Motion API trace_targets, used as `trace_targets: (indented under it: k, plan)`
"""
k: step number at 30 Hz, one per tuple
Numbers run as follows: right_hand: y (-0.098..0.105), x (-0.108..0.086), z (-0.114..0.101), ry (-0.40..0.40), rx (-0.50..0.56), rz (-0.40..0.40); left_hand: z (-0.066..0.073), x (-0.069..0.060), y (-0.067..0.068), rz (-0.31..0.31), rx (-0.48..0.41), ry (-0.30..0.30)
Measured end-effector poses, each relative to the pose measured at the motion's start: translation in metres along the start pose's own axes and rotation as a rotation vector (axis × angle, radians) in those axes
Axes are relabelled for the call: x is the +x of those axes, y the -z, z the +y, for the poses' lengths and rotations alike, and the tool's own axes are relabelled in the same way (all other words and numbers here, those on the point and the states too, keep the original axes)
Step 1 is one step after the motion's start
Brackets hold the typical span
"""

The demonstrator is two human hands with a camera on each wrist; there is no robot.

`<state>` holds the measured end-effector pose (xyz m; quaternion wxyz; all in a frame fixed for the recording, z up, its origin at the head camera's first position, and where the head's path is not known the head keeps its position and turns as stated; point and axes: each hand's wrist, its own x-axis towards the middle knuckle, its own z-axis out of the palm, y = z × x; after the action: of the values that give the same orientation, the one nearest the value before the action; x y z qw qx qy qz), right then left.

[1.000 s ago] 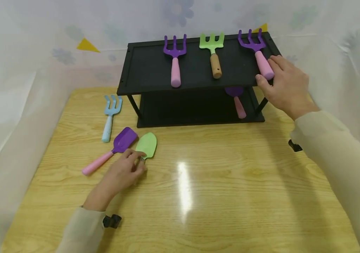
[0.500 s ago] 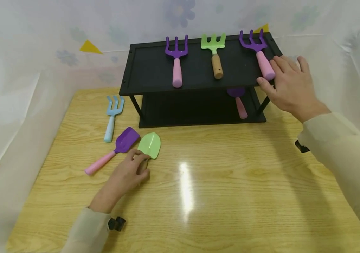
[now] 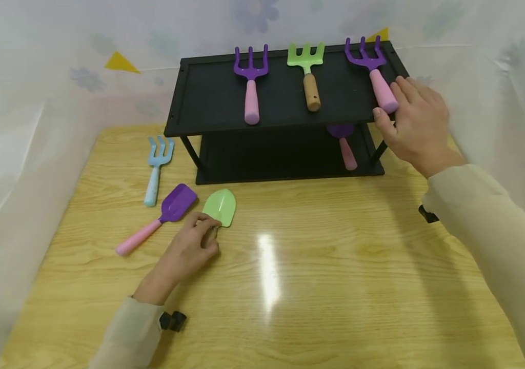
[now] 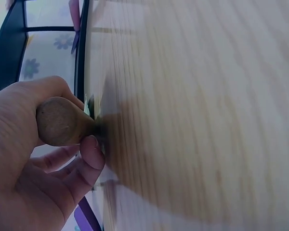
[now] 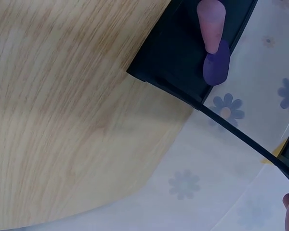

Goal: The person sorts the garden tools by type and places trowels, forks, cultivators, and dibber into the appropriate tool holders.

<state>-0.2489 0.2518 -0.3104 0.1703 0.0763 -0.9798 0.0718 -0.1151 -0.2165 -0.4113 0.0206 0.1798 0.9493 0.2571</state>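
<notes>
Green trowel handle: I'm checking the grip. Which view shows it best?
Left wrist view: the handle shows its round end close up. The head view shows only a bit beside the left hand; the right wrist view, none.

The trowel (image 3: 221, 205), with its light green, rounded blade and round-ended wooden handle, is pinched in the left fingers (image 4: 91, 153). The blade points toward the rack (image 3: 281, 100), just in front of it; from here I can't tell whether it touches the desk (image 3: 336, 256). The rack stands upright there, black and two-tiered. On its top, at the right end, lies the fork (image 3: 377, 79): three purple prongs at the back edge, pink handle slanting to the front right corner, just beside the right fingers (image 3: 405, 92).
</notes>
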Motion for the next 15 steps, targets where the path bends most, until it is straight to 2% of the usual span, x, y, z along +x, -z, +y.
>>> trace_targets:
  k: [5, 10, 15]
  plan:
    - [-0.002, -0.001, -0.001, -0.003, 0.015, 0.04, 0.002, 0.004, -0.002, -0.007, -0.019, -0.011]
    - [-0.002, -0.002, 0.0, -0.021, 0.009, 0.001, 0.003, 0.006, -0.003, 0.008, -0.036, -0.03]
    - [-0.003, 0.0, -0.001, -0.028, 0.022, -0.002, 0.007, 0.014, -0.002, 0.031, -0.045, -0.082]
